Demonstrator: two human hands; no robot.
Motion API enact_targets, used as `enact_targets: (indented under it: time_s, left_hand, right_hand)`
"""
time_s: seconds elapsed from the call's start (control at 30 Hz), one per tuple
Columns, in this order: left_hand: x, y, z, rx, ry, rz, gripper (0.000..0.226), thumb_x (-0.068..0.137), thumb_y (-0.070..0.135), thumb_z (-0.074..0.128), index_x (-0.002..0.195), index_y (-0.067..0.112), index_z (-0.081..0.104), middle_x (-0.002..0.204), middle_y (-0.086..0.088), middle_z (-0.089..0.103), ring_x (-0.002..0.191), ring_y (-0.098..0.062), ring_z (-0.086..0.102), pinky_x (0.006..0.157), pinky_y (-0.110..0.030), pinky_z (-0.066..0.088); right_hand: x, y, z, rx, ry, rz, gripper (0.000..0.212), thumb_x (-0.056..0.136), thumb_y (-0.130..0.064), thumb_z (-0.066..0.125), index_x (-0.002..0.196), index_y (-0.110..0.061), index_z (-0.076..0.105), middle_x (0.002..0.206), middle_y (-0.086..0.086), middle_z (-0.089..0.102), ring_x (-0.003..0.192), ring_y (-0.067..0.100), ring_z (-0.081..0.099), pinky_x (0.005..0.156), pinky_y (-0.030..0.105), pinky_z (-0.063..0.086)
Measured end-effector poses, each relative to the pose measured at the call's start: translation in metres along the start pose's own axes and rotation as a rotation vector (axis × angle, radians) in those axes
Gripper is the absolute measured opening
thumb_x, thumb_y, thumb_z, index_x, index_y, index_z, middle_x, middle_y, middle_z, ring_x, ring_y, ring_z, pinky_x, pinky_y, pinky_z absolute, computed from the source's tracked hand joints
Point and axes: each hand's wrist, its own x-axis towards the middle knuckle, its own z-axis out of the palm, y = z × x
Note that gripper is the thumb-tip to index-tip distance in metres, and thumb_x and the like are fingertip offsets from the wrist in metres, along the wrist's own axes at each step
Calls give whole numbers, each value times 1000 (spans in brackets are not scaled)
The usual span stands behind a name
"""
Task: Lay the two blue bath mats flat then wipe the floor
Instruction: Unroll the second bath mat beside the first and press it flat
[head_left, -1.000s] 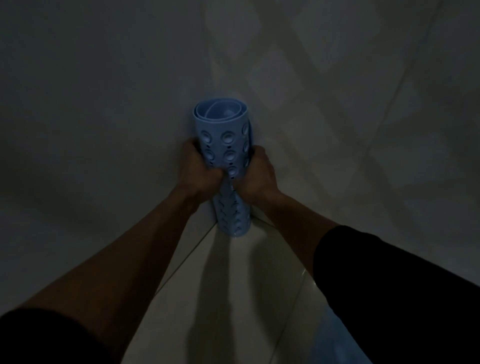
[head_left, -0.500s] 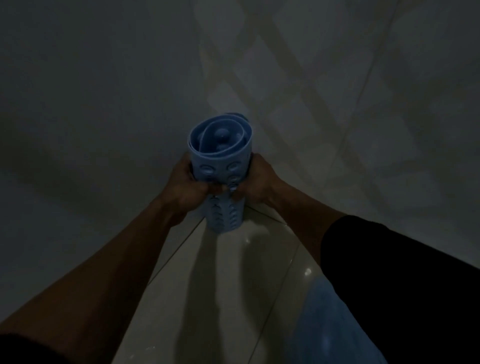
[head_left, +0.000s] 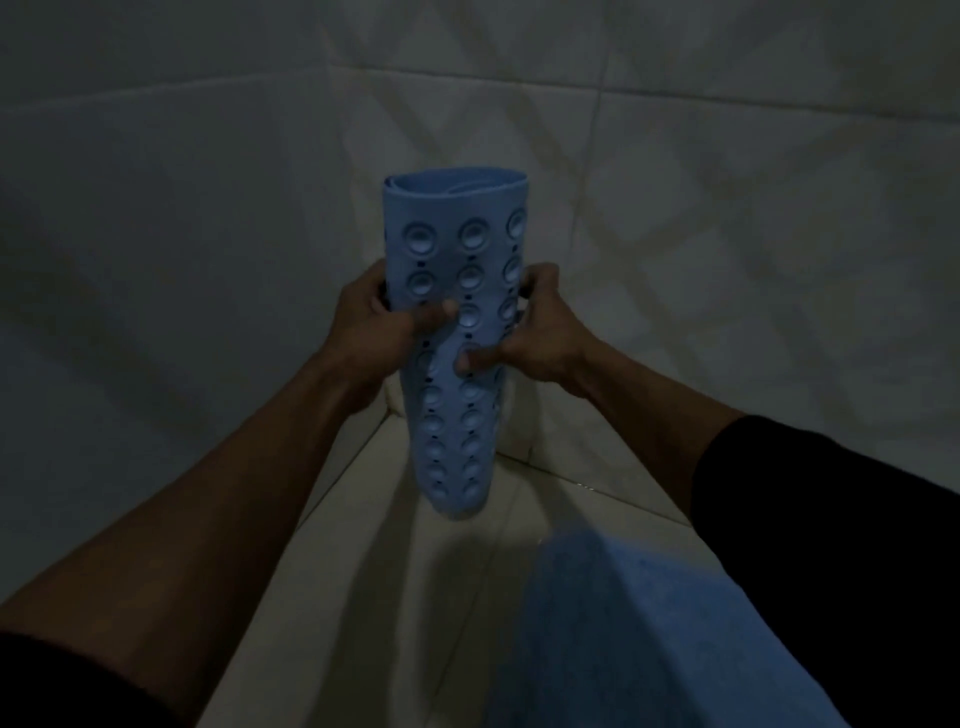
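Hands meet at the middle of a rolled mat, which stands nearly upright in the air before a corner of tiled wall. The left hand wraps the roll from its left side, fingers curled round behind and the thumb laid across the front. The right hand clamps it from the right, thumb pressed on the front a little lower than the left thumb. Both are closed tight on the roll — no gap shows between palm and rubber.

Suction cups run in rows down the roll's outer face, with small dark holes between them. Its top end shows the layers of the coil, and its bottom end hangs clear above the floor, narrowing slightly and tilted a touch to the right.

A second mat lies on the floor at lower right, pale blue and blurred, partly hidden by the right sleeve. Whether it lies fully flat cannot be told. Light is dim; the floor tiles are pale and glossy, and the roll's shadow falls on them below the hands. Faint crossing bands of lighter tone mark the wall behind.
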Motion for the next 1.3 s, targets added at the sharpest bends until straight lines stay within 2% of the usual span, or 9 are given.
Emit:
enact_targets:
  time_s: [0.17,0.27,0.43,0.6,0.73,0.87,1.0,1.2,1.3]
  left_hand:
    - [-10,34,60,-86,-75,8,62,67,24,88,123,10,65,119,-5,72,105,-25,71,86,-48,59]
    - [-18,53,117,-149,-158,2,49,77,15,84,122,6,67,116,-7,73,101,-25,72,87,-47,59]
    - [-43,103,230,-272,-360,-12,38,85,14,77,121,8,68,111,-6,75,96,-24,74,84,-45,61]
    - [-65,118,318,-359,-413,-29,48,80,26,82,123,10,66,112,-4,74,95,-21,74,80,-42,62]
    - [-93,113,364,-369,-458,-45,55,82,35,80,128,10,61,115,-2,72,91,-12,74,70,-28,61]
    - [-127,104,410,-404,-485,-173,55,78,33,83,124,12,60,109,0,72,86,-11,75,67,-29,62]
    - [-161,78,459,-368,-459,-275,71,71,45,86,125,11,55,110,-4,70,90,-16,74,74,-37,63]
    - [-253,26,531,-70,-643,-383,96,71,90,44,144,27,46,127,1,65,101,-19,69,88,-42,59]
    - [-309,-4,564,-34,-789,-500,105,58,98,43,133,25,60,117,-3,72,98,-23,73,86,-46,60]
  right_hand:
    - [-60,-5,-63,101,147,254,126,56,-21,96,148,-22,10,118,-4,51,101,9,59,77,26,55]
    - [-113,-2,-105,77,167,366,96,60,-24,94,138,-16,39,109,-11,56,88,0,57,50,12,48]
    - [-214,3,-176,109,295,423,42,70,-11,88,95,-26,57,91,-13,62,67,-6,64,42,8,44]
    - [-274,17,-223,41,531,381,74,69,-40,88,127,-25,45,113,-13,57,93,-2,59,64,15,51]
    - [-311,37,-227,-35,671,329,36,83,-42,76,108,-42,50,106,-22,60,92,-6,61,75,18,53]
    - [-347,65,-224,-47,885,366,49,81,-60,69,120,-35,55,116,-16,66,104,5,65,94,36,54]
    - [-390,84,-226,-22,1011,416,51,85,-63,62,124,-31,56,112,-18,65,99,-3,62,85,21,50]
    - [-491,124,-252,-74,1053,605,66,72,-80,57,115,-30,62,110,-11,69,98,10,67,89,41,56]
    - [-544,144,-266,-38,1080,662,66,74,-79,55,114,-27,63,109,-9,69,98,12,65,91,41,55]
